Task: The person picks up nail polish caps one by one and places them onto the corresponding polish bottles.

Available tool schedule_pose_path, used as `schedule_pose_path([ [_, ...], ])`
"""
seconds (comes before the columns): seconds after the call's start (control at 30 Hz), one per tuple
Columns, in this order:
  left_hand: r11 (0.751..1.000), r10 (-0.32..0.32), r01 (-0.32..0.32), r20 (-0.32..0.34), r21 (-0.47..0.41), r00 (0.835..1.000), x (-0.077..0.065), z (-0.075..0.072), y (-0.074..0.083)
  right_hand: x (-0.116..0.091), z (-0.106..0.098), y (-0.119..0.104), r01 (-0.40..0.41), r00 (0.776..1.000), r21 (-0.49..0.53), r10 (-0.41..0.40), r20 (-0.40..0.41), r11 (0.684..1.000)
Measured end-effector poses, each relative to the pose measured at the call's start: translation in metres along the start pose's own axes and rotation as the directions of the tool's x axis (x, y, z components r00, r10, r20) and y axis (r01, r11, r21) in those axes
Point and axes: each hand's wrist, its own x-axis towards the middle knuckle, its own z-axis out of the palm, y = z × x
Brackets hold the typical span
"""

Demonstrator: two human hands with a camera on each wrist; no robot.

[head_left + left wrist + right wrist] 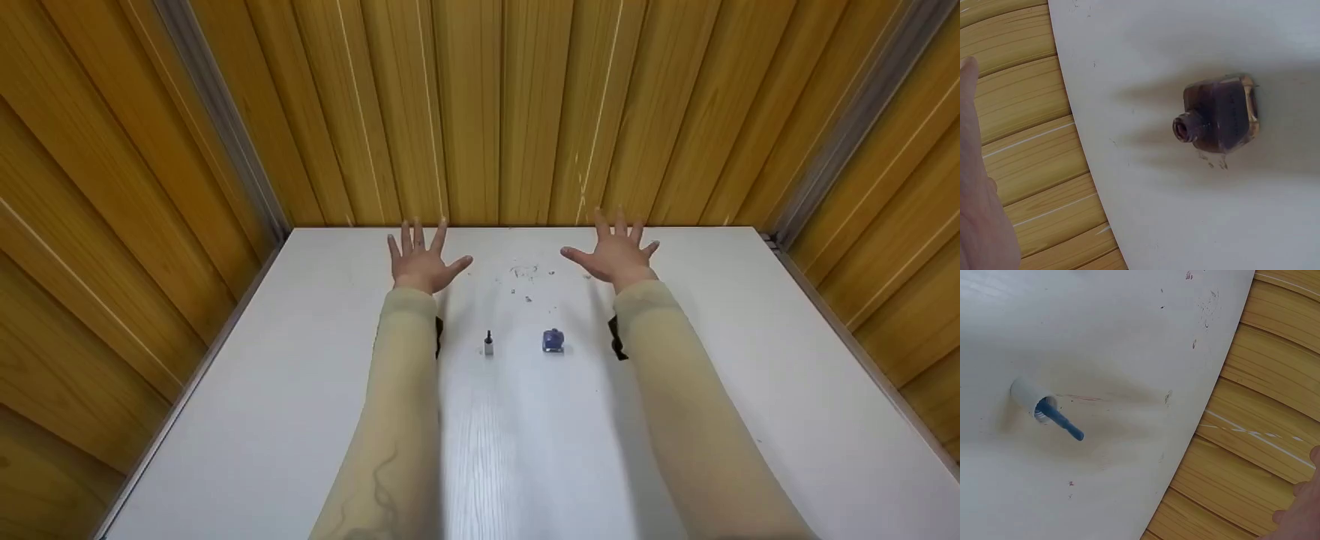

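My left hand (420, 262) is stretched out toward the far table edge with its fingers and thumb spread, holding nothing. Likewise spread and holding nothing, my right hand (616, 255) is out at the far edge on the other side. Between my forearms, an uncapped purple nail polish bottle (553, 341) stands on the table; its bare threaded neck shows in the left wrist view, on the dark bottle (1221, 115). To its left, the white nail polish cap (489, 348) stands with its brush up. The right wrist view shows the brush (1062, 421) coated in blue polish.
Both things stand on a white table (247, 390), enclosed by yellow wood-patterned panels (499, 112) at the back and sides. Small polish smears (525, 271) and specks mark the tabletop beyond the bottle and cap. Grey metal posts (225, 112) rise at the back corners.
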Motion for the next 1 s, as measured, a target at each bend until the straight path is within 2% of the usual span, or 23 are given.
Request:
schedule_pose_path([
  [0.37, 0.999, -0.015, 0.015, -0.004, -0.043, 1.000, -0.001, 0.000, -0.016, 0.002, 0.003, -0.022, 0.032, 0.999, 0.054, -0.032, -0.005, 0.998],
  [0.7, 0.978, -0.012, 0.012, 0.005, -0.209, 1.000, -0.006, 0.003, -0.042, -0.001, 0.016, -0.048, 0.102, 0.995, 0.196, -0.104, 0.001, 0.975],
  [0.77, 0.965, -0.003, 0.003, 0.000, -0.262, 1.000, -0.008, 0.004, -0.046, -0.003, 0.019, -0.053, 0.124, 0.992, 0.230, -0.128, 0.003, 0.965],
  [0.87, 0.932, 0.011, -0.015, -0.012, -0.362, 1.000, -0.011, 0.007, -0.051, -0.005, 0.026, -0.059, 0.145, 0.988, 0.304, -0.153, 0.003, 0.942],
  [0.93, 0.900, 0.014, -0.020, -0.017, -0.436, 1.000, -0.014, 0.010, -0.054, -0.008, 0.032, -0.062, 0.161, 0.985, 0.363, -0.170, -0.009, 0.918],
  [1.0, 0.856, 0.017, -0.022, -0.014, -0.516, 1.000, -0.017, 0.015, -0.059, -0.012, 0.040, -0.065, 0.182, 0.982, 0.429, -0.187, -0.031, 0.885],
])
